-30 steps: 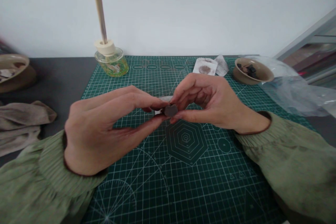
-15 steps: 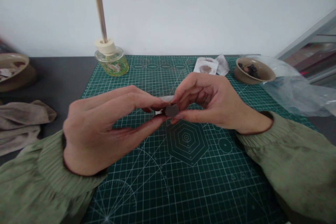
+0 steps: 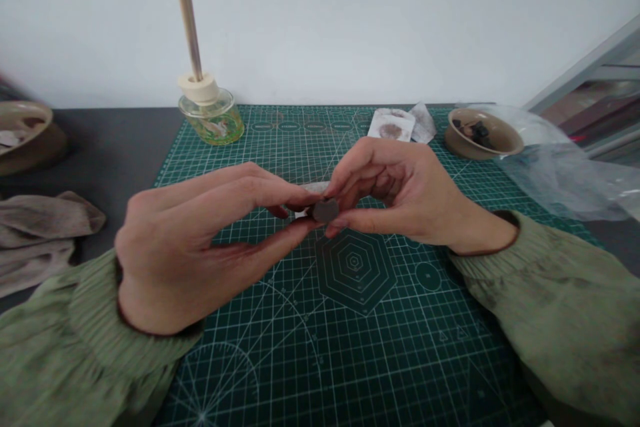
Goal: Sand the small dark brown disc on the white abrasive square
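Above the green cutting mat [image 3: 280, 360] my two hands meet at a small dark brown round piece [image 3: 326, 211]; I cannot tell its material. Its flat, disc-like end faces me. Thumb and fingers of my left hand [image 3: 175, 233] pinch it from the left. My right hand [image 3: 420, 193] grips its right side between thumb and fingertips, the other fingers curled in. A whitish scrap [image 3: 315, 187] shows just behind the fingertips; whether it is held or lies on the mat I cannot tell. The fingers hide much of the piece.
A reed diffuser bottle [image 3: 213, 120] stands at the back left. White stained pads [image 3: 391, 125] lie at the back. A brown bowl [image 3: 505, 140] with dark bits sits by clear plastic [image 3: 565, 177]. At left are another bowl [image 3: 35, 150] and a brownish cloth [image 3: 40, 230].
Both hands keep their pinch on the dark piece. The whole view has shifted very slightly; otherwise nothing visibly differs.
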Available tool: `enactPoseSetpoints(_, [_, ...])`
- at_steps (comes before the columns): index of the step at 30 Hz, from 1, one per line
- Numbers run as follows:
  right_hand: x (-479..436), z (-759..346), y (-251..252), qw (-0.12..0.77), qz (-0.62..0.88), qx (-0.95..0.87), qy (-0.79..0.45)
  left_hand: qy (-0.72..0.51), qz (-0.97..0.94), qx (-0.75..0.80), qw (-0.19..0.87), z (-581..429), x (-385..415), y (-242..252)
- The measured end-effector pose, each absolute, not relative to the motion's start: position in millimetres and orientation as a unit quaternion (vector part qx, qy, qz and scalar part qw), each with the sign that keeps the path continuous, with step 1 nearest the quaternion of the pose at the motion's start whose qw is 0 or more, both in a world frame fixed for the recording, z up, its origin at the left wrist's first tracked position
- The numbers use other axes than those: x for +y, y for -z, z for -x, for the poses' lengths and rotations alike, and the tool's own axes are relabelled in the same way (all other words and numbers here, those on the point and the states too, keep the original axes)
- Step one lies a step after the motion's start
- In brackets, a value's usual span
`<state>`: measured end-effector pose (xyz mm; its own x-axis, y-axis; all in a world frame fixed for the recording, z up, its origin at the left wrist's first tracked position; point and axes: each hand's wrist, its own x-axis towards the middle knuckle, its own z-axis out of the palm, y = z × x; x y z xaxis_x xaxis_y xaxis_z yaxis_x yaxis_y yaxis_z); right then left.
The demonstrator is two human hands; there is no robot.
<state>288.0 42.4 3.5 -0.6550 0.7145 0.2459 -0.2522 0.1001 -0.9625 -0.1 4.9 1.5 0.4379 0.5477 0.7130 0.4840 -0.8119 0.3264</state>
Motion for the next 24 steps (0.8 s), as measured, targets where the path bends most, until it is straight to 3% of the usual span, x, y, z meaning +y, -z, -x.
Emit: enactPoseSetpoints(24, [42.8, -287.7, -2.0, 0.376, 0.182, -0.643, -0.641, -0.432, -0.849, 0.305, 0.018, 0.4, 6.7, -0.1])
